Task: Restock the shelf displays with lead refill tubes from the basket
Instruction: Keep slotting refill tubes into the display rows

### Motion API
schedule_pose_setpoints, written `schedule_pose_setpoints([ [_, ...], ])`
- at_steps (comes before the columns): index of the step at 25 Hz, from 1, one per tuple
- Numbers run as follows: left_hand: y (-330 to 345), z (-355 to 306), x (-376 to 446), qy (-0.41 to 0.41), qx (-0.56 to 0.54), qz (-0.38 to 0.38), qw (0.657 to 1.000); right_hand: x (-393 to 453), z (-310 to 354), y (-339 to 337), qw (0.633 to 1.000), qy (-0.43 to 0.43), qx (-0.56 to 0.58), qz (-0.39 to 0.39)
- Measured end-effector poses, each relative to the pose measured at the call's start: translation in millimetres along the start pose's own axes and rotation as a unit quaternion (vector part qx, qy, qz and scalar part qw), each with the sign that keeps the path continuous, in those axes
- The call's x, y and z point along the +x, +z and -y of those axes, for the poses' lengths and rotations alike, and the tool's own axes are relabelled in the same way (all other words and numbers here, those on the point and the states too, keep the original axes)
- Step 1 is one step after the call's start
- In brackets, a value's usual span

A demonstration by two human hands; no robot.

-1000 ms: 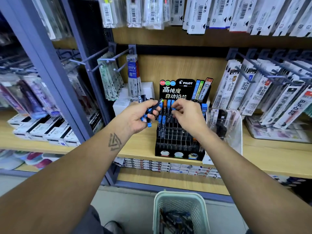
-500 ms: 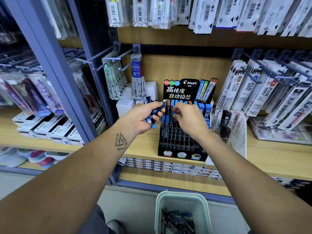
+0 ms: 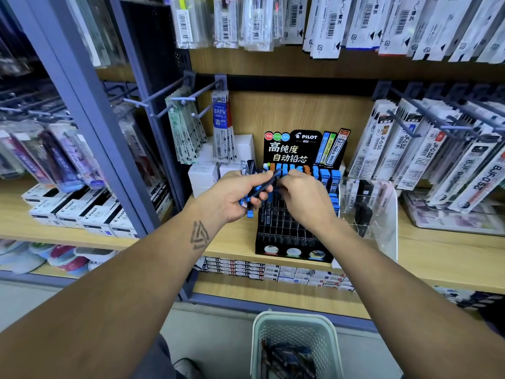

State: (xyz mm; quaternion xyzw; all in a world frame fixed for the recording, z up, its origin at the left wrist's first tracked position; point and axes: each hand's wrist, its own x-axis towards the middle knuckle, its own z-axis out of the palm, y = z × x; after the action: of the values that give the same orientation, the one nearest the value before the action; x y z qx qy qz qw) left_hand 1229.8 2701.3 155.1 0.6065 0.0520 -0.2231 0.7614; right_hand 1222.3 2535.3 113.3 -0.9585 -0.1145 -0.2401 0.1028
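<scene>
Head view: left hand (image 3: 232,194) grips a bundle of lead refill tubes (image 3: 250,199); right hand (image 3: 304,196) pinches one over the display rack (image 3: 289,233).

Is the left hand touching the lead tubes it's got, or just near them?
Touching. The head view shows the left hand with fingers and thumb curled round a bundle of lead tubes, blue caps poking out below the grip.

Blue-capped tubes (image 3: 250,199) bunched over display rack (image 3: 287,231).
</scene>
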Motion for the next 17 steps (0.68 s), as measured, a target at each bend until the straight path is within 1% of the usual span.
schedule_pose_setpoints([
  [1,1,1,-1,0.006,0.012,-0.001,1.000,2,1,-7,0.995,0.044,0.089,-0.010],
  [2,2,1,-2,0.012,0.025,0.001,1.000,4,2,-17,0.968,0.116,0.223,-0.010],
  [3,3,1,-3,0.017,0.036,0.004,0.999,5,2,-28,0.907,0.191,0.374,0.006],
  [4,5,1,-3,0.022,0.047,0.007,0.999,4,0,-38,0.827,0.245,0.505,0.030],
  [5,6,2,-2,0.026,0.059,0.005,0.998,1,-2,-46,0.755,0.267,0.596,0.055],
  [6,8,2,-2,0.029,0.069,0.002,0.997,-2,-5,-51,0.715,0.273,0.640,0.070],
  [7,11,3,-1,0.030,0.076,0.004,0.997,-5,-6,-54,0.698,0.275,0.657,0.076],
  [8,14,4,-1,0.027,0.079,0.012,0.996,-9,-8,-57,0.690,0.279,0.664,0.075],
  [11,21,5,-2,0.006,0.078,0.054,0.996,-11,-15,-63,0.658,0.312,0.684,0.052],
  [13,22,4,-3,-0.011,0.074,0.058,0.996,-13,-22,-69,0.637,0.324,0.698,0.039],
  [15,19,4,-1,-0.019,0.040,0.053,0.998,-15,-28,-71,0.632,0.330,0.701,0.030],
  [17,17,3,1,-0.013,-0.010,0.050,0.999,-18,-30,-72,0.650,0.326,0.686,0.037],
])
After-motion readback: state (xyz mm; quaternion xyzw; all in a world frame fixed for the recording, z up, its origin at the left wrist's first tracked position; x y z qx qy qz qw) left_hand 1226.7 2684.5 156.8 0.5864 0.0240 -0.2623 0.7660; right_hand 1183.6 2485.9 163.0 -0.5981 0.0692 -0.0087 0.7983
